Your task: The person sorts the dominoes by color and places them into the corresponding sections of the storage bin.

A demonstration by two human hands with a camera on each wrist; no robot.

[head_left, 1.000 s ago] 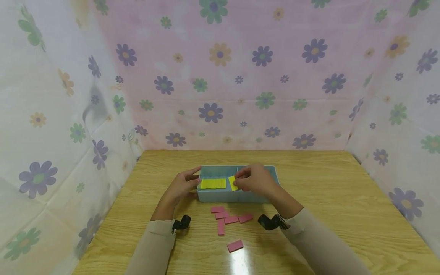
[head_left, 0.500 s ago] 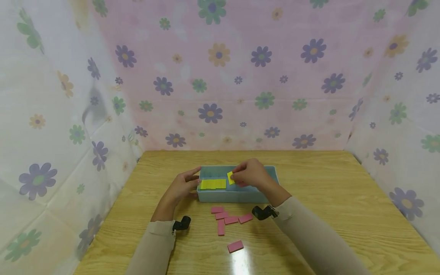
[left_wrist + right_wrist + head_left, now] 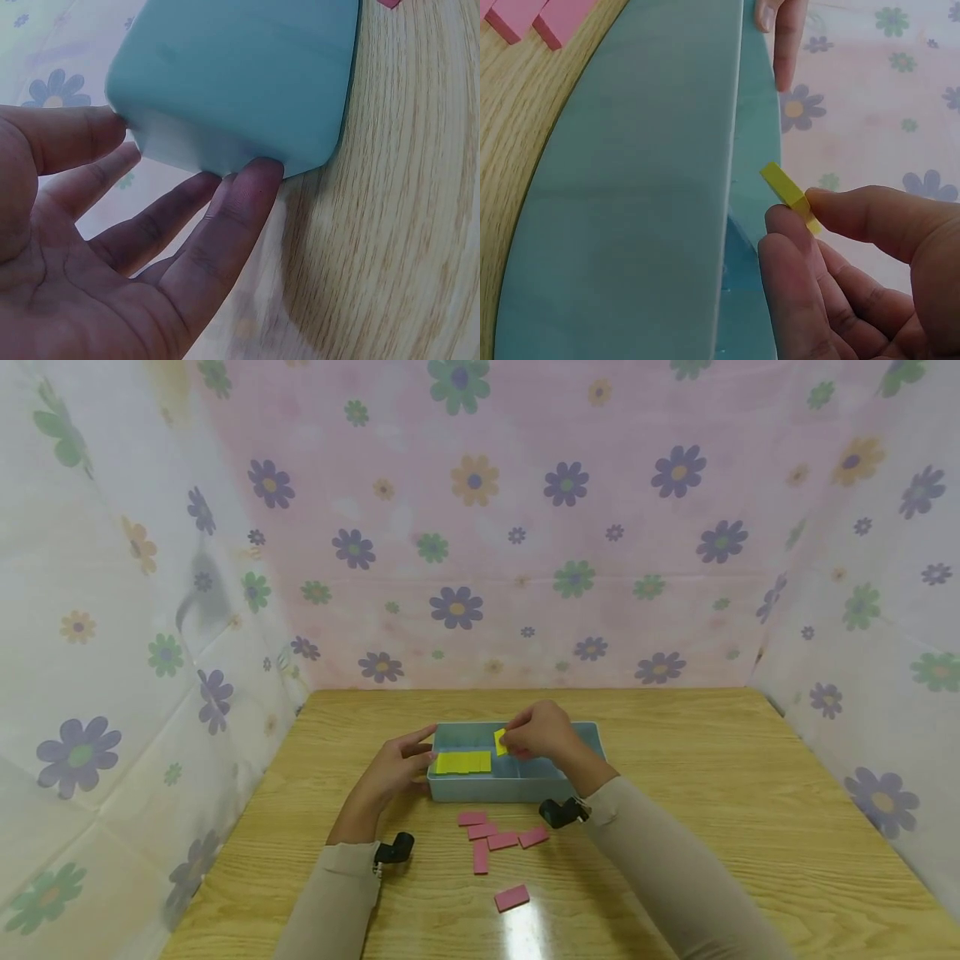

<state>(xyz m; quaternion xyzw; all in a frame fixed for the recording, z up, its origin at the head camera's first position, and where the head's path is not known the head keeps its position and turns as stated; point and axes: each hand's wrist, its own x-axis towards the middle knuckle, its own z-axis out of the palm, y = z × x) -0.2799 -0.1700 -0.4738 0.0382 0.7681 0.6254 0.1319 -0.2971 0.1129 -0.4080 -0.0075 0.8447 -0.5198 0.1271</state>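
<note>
A light blue box (image 3: 480,791) with a divider inside stands on the table. In its left part several yellow blocks (image 3: 462,762) sit in a row along the near side. My right hand (image 3: 546,732) pinches another flat yellow block (image 3: 784,186) between thumb and fingers, over the box's middle towards the far wall. At the box's left end is my left hand (image 3: 390,770), its extended fingertips resting against the end wall (image 3: 202,135), as the left wrist view shows. The right hand hides part of the box's right side.
Several pink blocks (image 3: 502,841) lie loosely on the wooden table (image 3: 675,827) in front of the box. One pink block (image 3: 512,897) lies apart, nearer to me. A flowered cloth (image 3: 517,527) forms the back and sides.
My right hand has moved a little away from me and to the left with the yellow block, from beside the row towards the far wall. The left hand stays at the box's end.
</note>
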